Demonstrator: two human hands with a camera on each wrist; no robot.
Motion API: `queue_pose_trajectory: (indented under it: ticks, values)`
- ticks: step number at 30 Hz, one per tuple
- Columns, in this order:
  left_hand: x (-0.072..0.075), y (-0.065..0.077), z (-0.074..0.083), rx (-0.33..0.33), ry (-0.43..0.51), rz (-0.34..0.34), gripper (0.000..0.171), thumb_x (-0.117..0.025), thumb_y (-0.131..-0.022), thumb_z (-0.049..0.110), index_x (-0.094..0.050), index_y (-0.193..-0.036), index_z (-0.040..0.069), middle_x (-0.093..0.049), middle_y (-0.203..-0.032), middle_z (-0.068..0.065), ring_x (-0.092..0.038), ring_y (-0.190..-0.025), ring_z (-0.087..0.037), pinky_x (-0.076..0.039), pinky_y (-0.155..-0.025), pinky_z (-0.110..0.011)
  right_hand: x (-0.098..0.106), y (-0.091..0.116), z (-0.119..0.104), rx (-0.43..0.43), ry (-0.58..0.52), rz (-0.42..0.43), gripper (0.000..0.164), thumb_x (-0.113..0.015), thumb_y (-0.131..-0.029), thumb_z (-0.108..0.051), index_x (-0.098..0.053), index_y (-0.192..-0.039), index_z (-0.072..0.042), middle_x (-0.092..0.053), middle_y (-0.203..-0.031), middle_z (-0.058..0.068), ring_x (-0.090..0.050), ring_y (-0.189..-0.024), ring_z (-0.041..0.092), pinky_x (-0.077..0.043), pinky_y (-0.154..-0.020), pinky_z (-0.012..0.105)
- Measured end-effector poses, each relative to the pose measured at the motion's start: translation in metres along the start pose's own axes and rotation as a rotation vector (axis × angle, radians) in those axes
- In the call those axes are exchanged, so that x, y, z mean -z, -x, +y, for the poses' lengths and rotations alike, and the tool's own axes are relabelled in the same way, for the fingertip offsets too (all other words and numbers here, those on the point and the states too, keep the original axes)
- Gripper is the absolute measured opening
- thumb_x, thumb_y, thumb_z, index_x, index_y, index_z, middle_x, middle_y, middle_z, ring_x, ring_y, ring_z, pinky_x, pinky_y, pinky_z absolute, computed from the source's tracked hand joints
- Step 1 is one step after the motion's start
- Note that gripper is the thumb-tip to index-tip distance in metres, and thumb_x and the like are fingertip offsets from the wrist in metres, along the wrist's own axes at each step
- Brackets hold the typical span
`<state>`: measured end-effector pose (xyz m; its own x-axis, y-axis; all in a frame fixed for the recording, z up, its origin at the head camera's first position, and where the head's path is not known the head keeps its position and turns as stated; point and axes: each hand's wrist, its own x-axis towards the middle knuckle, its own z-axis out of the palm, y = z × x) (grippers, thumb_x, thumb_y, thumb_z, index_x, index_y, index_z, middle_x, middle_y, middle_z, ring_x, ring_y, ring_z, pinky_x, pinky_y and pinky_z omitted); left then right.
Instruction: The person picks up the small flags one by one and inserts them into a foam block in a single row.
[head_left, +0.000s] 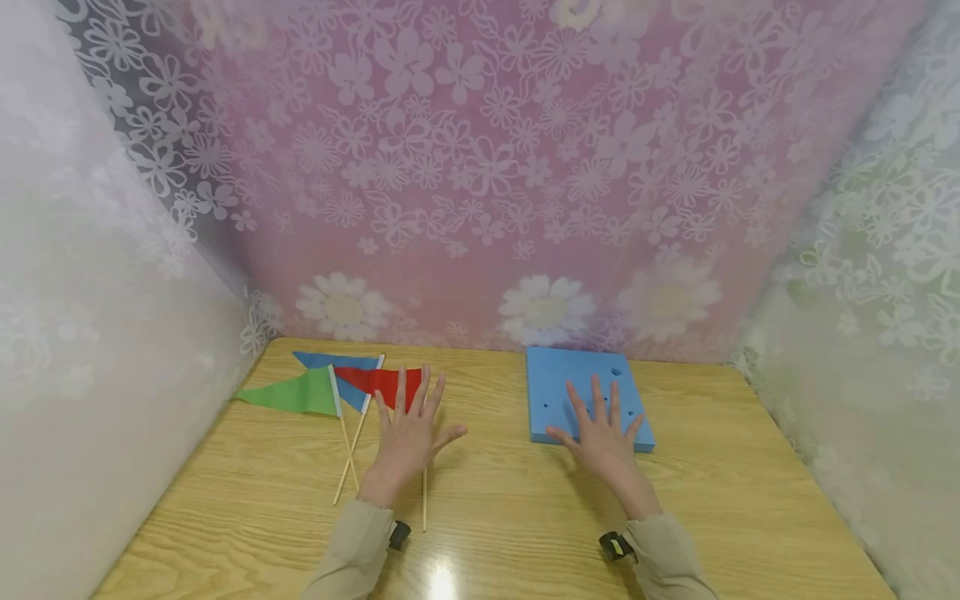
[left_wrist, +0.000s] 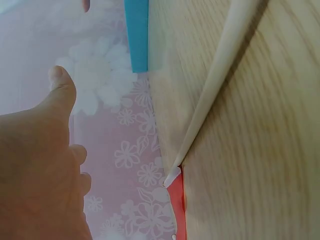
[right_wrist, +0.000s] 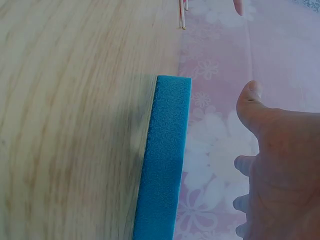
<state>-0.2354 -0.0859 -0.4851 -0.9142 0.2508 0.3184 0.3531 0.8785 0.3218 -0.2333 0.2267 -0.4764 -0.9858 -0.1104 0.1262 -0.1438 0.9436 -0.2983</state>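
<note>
With fingers spread, my left hand (head_left: 405, 446) hovers over the stick of a red pennant flag (head_left: 375, 382), holding nothing. To its left lie a green pennant flag (head_left: 296, 393) and a blue pennant flag (head_left: 352, 392), their thin wooden sticks crossing. The red flag overlaps part of the blue one. My right hand (head_left: 603, 442) is likewise spread and holds nothing, above the front part of a blue foam block (head_left: 558, 375) with several small holes in its top. In the right wrist view the block's side (right_wrist: 165, 155) stands apart from the raised thumb.
Everything lies on a wood-grain table (head_left: 487, 500). A pink floral curtain (head_left: 465, 208) hangs along its back edge, with pale floral sheets (head_left: 112, 292) at the left and right sides. A black band (head_left: 617, 546) shows at each wrist.
</note>
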Motion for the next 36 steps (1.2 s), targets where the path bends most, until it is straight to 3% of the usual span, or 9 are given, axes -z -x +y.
queue_pose_trajectory:
  ticks: [6, 13, 17, 21, 26, 30, 32, 36]
  values:
    - [-0.007, -0.001, -0.002, 0.006, -0.023, -0.036, 0.091, -0.059, -0.094, 0.06, -0.018, -0.163, 0.017, -0.006, -0.169, -0.011, 0.014, -0.154, -0.04, 0.001, -0.113, -0.079, 0.0, 0.002, 0.002, 0.004, 0.011, -0.004, 0.086, -0.062, -0.096, -0.055, -0.023, -0.163, -0.018, 0.002, -0.168, 0.022, 0.014, -0.151, 0.049, 0.005, -0.103, 0.087]
    - [-0.01, -0.005, -0.004, -0.031, 0.013, 0.006, 0.088, -0.06, -0.095, 0.058, -0.023, -0.162, 0.014, -0.008, -0.17, -0.012, 0.012, -0.154, -0.041, 0.006, -0.113, -0.078, 0.003, -0.001, 0.004, 0.019, -0.013, 0.022, 0.087, -0.062, -0.095, -0.057, -0.023, -0.163, -0.018, -0.002, -0.168, 0.023, 0.011, -0.151, 0.049, 0.002, -0.103, 0.088]
    - [-0.009, -0.008, -0.002, -0.051, 0.044, 0.002, 0.084, -0.062, -0.096, 0.054, -0.028, -0.161, 0.012, -0.011, -0.169, -0.014, 0.005, -0.155, -0.042, 0.0, -0.113, -0.079, 0.006, 0.001, 0.01, 0.045, -0.037, 0.071, 0.083, -0.066, -0.094, -0.051, -0.029, -0.161, -0.019, -0.013, -0.167, 0.023, 0.002, -0.152, 0.05, -0.004, -0.102, 0.089]
    - [-0.007, -0.013, 0.004, -0.042, 0.111, -0.046, 0.077, -0.062, -0.098, 0.05, -0.034, -0.159, 0.011, -0.02, -0.168, -0.013, 0.001, -0.156, -0.039, -0.004, -0.115, -0.077, 0.014, 0.003, 0.022, 0.095, -0.031, 0.146, 0.069, -0.07, -0.095, -0.039, -0.044, -0.154, -0.013, -0.03, -0.162, 0.022, -0.016, -0.149, 0.052, -0.016, -0.102, 0.087]
    - [-0.002, -0.025, 0.016, -0.08, 0.2, -0.04, 0.064, -0.063, -0.101, 0.04, -0.045, -0.153, 0.007, -0.044, -0.156, -0.015, -0.023, -0.152, -0.04, -0.02, -0.117, -0.07, 0.026, 0.003, 0.047, 0.192, -0.027, 0.256, 0.06, -0.075, -0.093, -0.025, -0.054, -0.145, -0.005, -0.044, -0.152, 0.026, -0.037, -0.139, 0.053, -0.037, -0.097, 0.08]
    - [0.001, -0.04, 0.027, -0.133, 0.22, -0.033, 0.059, -0.063, -0.101, 0.035, -0.048, -0.15, 0.006, -0.05, -0.151, -0.014, -0.038, -0.145, -0.038, -0.03, -0.119, -0.059, 0.033, -0.002, 0.07, 0.29, -0.013, 0.324, 0.059, -0.079, -0.088, -0.017, -0.057, -0.14, -0.001, -0.051, -0.144, 0.029, -0.048, -0.129, 0.054, -0.045, -0.093, 0.073]
    - [-0.002, -0.049, 0.034, -0.163, 0.211, -0.043, 0.058, -0.062, -0.102, 0.034, -0.047, -0.15, 0.005, -0.05, -0.151, -0.014, -0.04, -0.144, -0.038, -0.031, -0.119, -0.057, 0.034, -0.005, 0.082, 0.309, -0.015, 0.299, 0.059, -0.078, -0.089, -0.016, -0.056, -0.141, 0.001, -0.05, -0.145, 0.029, -0.048, -0.129, 0.054, -0.044, -0.096, 0.072]
    - [-0.013, -0.065, 0.047, -0.205, 0.171, -0.096, 0.059, -0.059, -0.103, 0.037, -0.045, -0.152, 0.007, -0.047, -0.154, -0.014, -0.038, -0.146, -0.036, -0.03, -0.12, -0.055, 0.034, -0.012, 0.105, 0.28, -0.029, 0.157, 0.06, -0.072, -0.095, -0.019, -0.049, -0.146, 0.003, -0.045, -0.149, 0.03, -0.043, -0.133, 0.055, -0.039, -0.102, 0.071]
